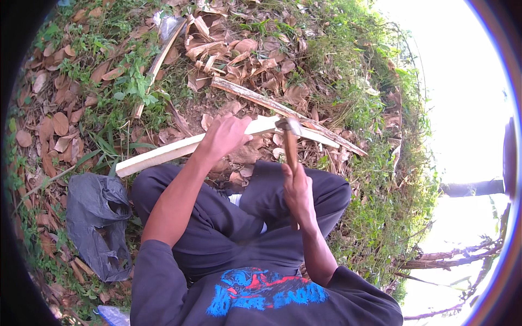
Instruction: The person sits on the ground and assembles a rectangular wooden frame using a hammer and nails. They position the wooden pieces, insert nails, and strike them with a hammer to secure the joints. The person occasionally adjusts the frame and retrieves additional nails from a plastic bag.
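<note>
Head view: a seated person works over a pale wooden slat (179,149) that lies across the knees above leaf-strewn ground.
Left hand (225,136): curled down on top of the slat, pressing it in place, just beside the hammer head.
Right hand (298,193): fist wrapped round the wooden handle of a hammer (290,142); the metal head sits at the slat's upper edge.
Risk: a glancing blow could land on the left fingers, because they rest so near the strike point.
Risk: the slat may twist or slip, since only one hand steadies it.
Slat appearance: long, flat, light-coloured, freshly cut, straight edges, running from lower left to upper right.
</note>
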